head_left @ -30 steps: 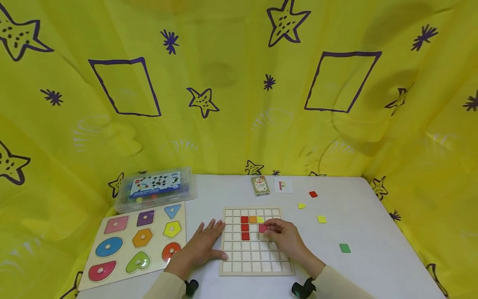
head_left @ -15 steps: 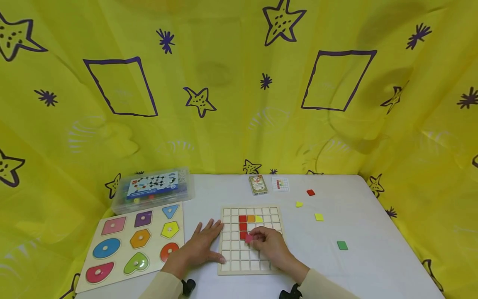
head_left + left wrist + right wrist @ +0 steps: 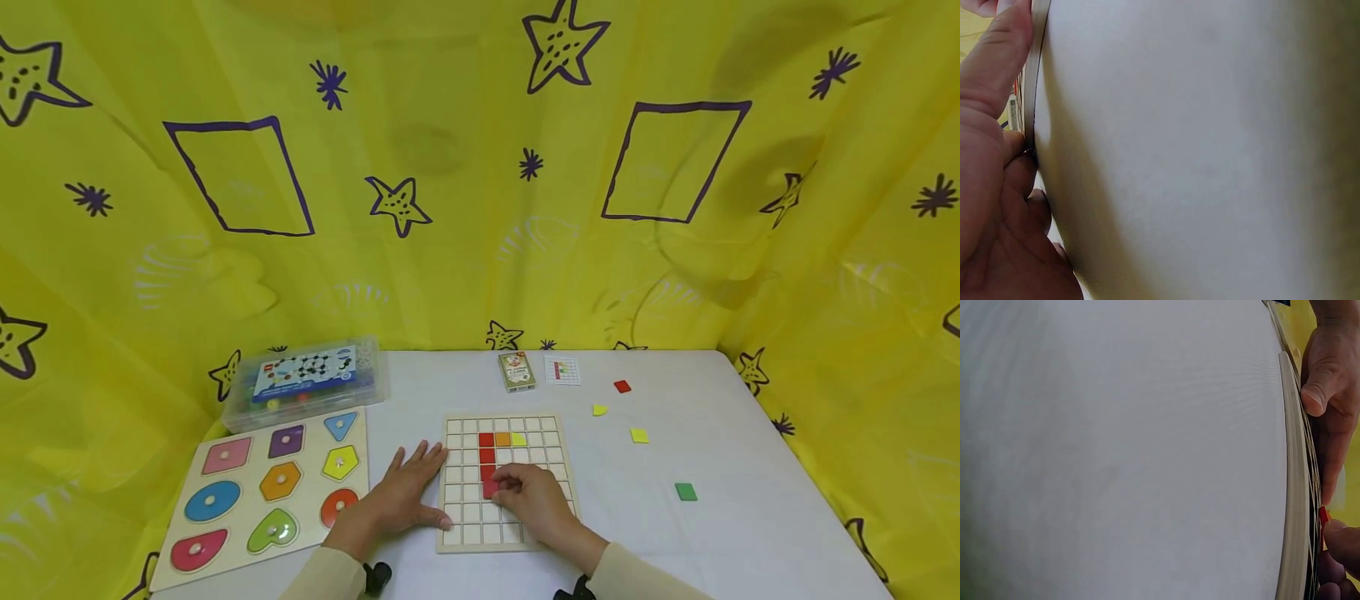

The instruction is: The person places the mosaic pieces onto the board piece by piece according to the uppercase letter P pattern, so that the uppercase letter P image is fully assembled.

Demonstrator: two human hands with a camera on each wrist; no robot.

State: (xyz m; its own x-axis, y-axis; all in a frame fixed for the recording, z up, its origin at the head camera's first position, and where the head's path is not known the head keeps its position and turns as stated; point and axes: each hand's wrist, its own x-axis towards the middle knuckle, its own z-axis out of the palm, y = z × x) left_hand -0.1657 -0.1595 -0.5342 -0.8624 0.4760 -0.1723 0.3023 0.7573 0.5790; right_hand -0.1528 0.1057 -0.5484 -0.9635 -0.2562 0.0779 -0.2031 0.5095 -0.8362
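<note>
A wooden grid board (image 3: 491, 533) lies on the table in front of me. Red tiles (image 3: 487, 456) run down one of its columns, with an orange tile (image 3: 502, 439) and a yellow rounded tile (image 3: 518, 439) beside the top one. My right hand (image 3: 540, 502) pinches a pinkish-red square tile (image 3: 489, 490) between thumb and fingers, right at the lower end of the red column. Fingers spread, my left hand (image 3: 405, 493) rests along the board's left edge, its thumb over the frame. The left wrist view shows that thumb (image 3: 997, 56) against the board's edge.
Loose red (image 3: 622, 387), yellow (image 3: 639, 436) and green (image 3: 686, 492) tiles lie to the right, with a rounded yellow piece (image 3: 600, 410). Behind the board are a card box (image 3: 517, 372) and a pattern card (image 3: 562, 371). At left lie a shape puzzle (image 3: 247, 467) and a plastic case (image 3: 367, 379).
My right hand has carried the pinkish-red tile from beside the yellow tile, left and toward me, to the red column's lower end. The left hand stays at the board's edge.
</note>
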